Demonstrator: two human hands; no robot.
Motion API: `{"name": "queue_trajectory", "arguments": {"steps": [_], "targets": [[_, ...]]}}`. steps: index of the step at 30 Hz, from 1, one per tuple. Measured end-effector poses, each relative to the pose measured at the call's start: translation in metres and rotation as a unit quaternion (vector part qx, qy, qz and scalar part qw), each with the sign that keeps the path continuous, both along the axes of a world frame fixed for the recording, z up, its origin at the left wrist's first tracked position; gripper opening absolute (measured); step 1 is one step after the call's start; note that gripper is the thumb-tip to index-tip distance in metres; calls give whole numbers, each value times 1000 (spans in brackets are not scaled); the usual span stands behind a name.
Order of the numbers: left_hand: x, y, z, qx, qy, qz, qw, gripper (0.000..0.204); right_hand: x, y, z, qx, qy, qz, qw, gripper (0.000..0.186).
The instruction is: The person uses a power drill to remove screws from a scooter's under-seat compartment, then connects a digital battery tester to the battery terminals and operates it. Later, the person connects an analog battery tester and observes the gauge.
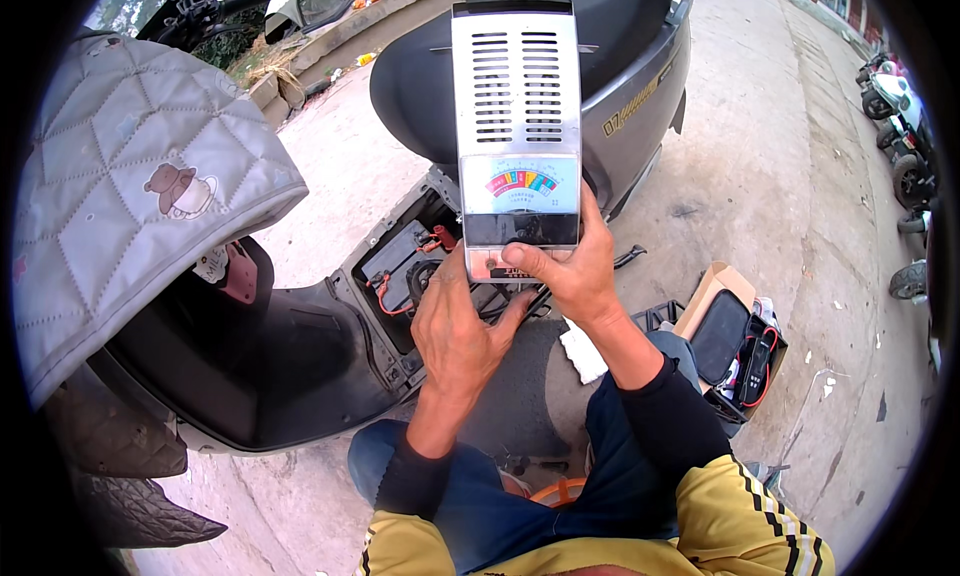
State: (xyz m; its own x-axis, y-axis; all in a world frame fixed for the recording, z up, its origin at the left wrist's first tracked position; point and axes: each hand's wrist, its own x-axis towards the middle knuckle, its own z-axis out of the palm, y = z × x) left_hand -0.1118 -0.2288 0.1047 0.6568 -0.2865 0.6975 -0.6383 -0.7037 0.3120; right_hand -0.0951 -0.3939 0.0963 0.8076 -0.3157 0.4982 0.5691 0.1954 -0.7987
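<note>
A silver battery tester with vent slots and a coloured dial is held upright before me, above an open floor compartment of a scooter. My right hand grips its lower right side, thumb across the front near the bottom edge. At its lower left corner is my left hand, fingers curled against the casing and partly hidden; its thumb lies below, beside black cables. Inside the compartment sits a grey battery. A red clamp and red wires show around it.
The scooter's black seat is beyond the tester. A quilted grey cover hangs at the left. On the ground at right, an open box holds a black case and a device with a red lead. Parked motorbikes line the far right.
</note>
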Motion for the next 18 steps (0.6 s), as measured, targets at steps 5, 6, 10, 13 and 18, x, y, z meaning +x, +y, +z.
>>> {"name": "queue_trajectory", "arguments": {"steps": [5,6,10,13,18], "targets": [[0,1,-1,4,-6,1,1000,83,0,0,0,7,-4,0,1000,110],[0,1,-2,4,-9,1,1000,82,-1,1,0,7,-2,0,1000,109],[0,1,-5,-1,-8,-2,1000,80,0,1,-2,2,-1,-2,1000,109],[1,2,-6,-3,-19,-11,1000,78,-2,1,2,6,8,5,1000,108],[0,2,-5,0,-20,-14,1000,77,-2,2,1,22,2,11,1000,106]]}}
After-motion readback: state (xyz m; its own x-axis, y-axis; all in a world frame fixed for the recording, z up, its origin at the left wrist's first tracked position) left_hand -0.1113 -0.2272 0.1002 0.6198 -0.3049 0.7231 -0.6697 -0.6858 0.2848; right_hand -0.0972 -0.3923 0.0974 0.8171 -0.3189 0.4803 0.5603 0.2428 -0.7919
